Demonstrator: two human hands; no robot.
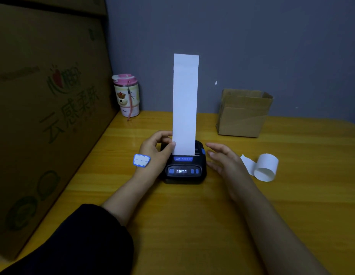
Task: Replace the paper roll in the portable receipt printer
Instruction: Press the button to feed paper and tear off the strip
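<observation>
Head view: receipt printer (184, 169) mid-table (291, 195), paper strip (185, 104) standing upright from its slot, my left hand (155, 148) gripping the printer's side, thumb on the strip's edge, my right hand (224, 159) open beside it, loose paper roll (265, 167) to the right.

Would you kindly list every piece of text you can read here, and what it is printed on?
"云感柔肤": large green characters on the big cardboard box.
Logo above them: blurred, unreadable.
Printer display and blue badge: too small to read.
Cup: tiny print, illegible.
Blue-bordered sticker on the left wrist: blank.
Paper strip: blank.
</observation>
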